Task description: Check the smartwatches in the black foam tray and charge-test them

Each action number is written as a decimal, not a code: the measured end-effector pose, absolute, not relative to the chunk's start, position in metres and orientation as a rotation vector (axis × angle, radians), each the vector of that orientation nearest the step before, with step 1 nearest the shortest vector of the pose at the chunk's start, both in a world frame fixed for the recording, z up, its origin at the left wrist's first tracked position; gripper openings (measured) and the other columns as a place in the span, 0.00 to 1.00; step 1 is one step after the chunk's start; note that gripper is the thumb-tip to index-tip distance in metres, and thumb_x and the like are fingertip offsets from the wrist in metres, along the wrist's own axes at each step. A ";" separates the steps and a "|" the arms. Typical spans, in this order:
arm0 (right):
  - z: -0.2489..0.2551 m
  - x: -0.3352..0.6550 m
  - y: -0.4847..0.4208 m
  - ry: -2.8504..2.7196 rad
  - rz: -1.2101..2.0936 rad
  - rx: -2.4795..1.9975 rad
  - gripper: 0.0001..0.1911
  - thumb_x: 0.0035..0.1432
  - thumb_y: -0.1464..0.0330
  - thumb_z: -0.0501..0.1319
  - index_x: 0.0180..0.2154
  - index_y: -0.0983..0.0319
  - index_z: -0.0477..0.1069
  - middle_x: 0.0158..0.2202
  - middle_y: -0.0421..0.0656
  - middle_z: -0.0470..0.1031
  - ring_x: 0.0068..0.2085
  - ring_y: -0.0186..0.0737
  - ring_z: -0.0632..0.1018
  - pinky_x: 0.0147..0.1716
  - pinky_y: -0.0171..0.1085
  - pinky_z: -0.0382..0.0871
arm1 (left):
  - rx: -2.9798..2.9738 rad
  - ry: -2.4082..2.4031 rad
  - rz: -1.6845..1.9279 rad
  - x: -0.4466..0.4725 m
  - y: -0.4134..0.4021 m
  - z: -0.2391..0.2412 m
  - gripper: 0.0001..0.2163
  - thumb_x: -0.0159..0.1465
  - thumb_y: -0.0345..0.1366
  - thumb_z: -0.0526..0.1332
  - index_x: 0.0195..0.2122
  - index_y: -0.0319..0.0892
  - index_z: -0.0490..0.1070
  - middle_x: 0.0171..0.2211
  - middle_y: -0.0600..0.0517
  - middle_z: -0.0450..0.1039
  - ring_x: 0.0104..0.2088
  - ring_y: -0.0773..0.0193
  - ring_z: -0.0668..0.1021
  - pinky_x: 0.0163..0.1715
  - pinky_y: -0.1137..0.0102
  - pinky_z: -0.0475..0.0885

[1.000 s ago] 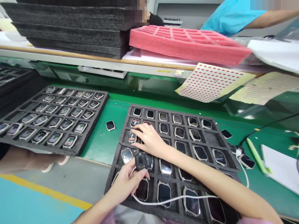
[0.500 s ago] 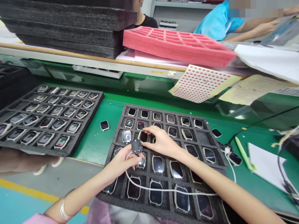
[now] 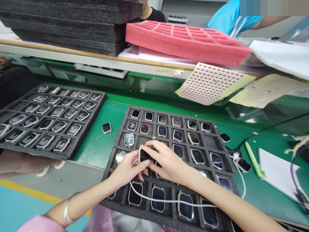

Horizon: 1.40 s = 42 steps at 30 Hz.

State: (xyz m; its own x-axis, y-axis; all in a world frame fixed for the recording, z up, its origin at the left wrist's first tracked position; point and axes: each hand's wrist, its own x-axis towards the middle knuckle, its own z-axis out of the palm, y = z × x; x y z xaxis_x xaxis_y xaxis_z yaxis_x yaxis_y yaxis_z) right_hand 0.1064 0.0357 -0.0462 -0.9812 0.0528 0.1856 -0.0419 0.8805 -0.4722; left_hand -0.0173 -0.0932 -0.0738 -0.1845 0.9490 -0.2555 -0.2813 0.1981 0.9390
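Note:
Both of my hands meet over the near foam tray (image 3: 211, 141) of square watch bodies. My right hand (image 3: 169, 159) grips a smartwatch (image 3: 144, 156) with a dark screen and pale case by its edges. My left hand (image 3: 129, 166) is closed under and beside that watch. In it is the dark square head of a charger, now hidden behind the watch. Its white cable (image 3: 169, 201) loops from my left fingers across the tray toward the right. Below my hands lie more strapless watches (image 3: 158, 198) in their compartments.
Another watch tray (image 3: 84, 141) lies at the left, with a loose watch (image 3: 106, 128) between the trays. Right of me are loose watches (image 3: 243, 164), a green pen (image 3: 253, 159) and white paper (image 3: 277, 174). A shelf above bears black foam (image 3: 72, 35) and a red foam tray (image 3: 183, 46).
My right hand has lifted the watch from its compartment and brought it down against the charger in my left hand. That compartment is now bare.

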 end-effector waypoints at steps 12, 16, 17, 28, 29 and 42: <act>-0.069 0.103 0.032 -2.457 1.319 0.004 0.24 0.56 0.71 0.63 0.55 0.60 0.64 0.42 0.47 0.68 0.42 0.41 0.72 0.43 0.43 0.70 | 0.733 1.256 1.282 -0.023 -0.104 -0.081 0.15 0.59 0.45 0.61 0.39 0.37 0.67 0.13 0.62 0.60 0.09 0.77 0.61 0.08 0.83 0.55; -0.068 0.104 0.033 -2.466 1.328 0.012 0.24 0.56 0.71 0.64 0.55 0.61 0.65 0.42 0.47 0.70 0.43 0.42 0.73 0.43 0.43 0.70 | 0.740 1.251 1.249 -0.024 -0.104 -0.084 0.15 0.59 0.45 0.61 0.37 0.37 0.66 0.12 0.62 0.60 0.08 0.77 0.60 0.08 0.82 0.55; -0.068 0.104 0.033 -2.460 1.332 0.018 0.25 0.55 0.70 0.64 0.55 0.61 0.65 0.42 0.47 0.70 0.43 0.42 0.73 0.43 0.43 0.71 | 0.742 1.247 1.246 -0.024 -0.104 -0.084 0.15 0.60 0.45 0.61 0.37 0.37 0.66 0.11 0.62 0.60 0.08 0.76 0.59 0.08 0.82 0.55; -0.070 0.106 0.031 -2.434 1.301 0.051 0.25 0.56 0.71 0.64 0.56 0.61 0.64 0.42 0.48 0.70 0.43 0.42 0.73 0.42 0.42 0.71 | 0.763 1.249 1.237 -0.024 -0.106 -0.083 0.15 0.59 0.45 0.61 0.36 0.37 0.66 0.12 0.62 0.59 0.08 0.76 0.61 0.08 0.82 0.55; -0.071 0.107 0.031 -2.435 1.296 0.055 0.25 0.56 0.71 0.63 0.56 0.62 0.63 0.42 0.48 0.70 0.43 0.42 0.73 0.42 0.42 0.71 | 0.765 1.247 1.236 -0.024 -0.106 -0.083 0.14 0.60 0.45 0.61 0.36 0.37 0.66 0.12 0.63 0.59 0.08 0.76 0.61 0.08 0.82 0.55; -0.071 0.109 0.032 -2.561 1.093 0.051 0.24 0.59 0.67 0.61 0.56 0.64 0.62 0.43 0.50 0.70 0.43 0.44 0.71 0.42 0.46 0.70 | 0.795 1.299 1.197 -0.023 -0.106 -0.085 0.16 0.60 0.45 0.60 0.40 0.37 0.66 0.12 0.63 0.59 0.09 0.76 0.61 0.08 0.82 0.56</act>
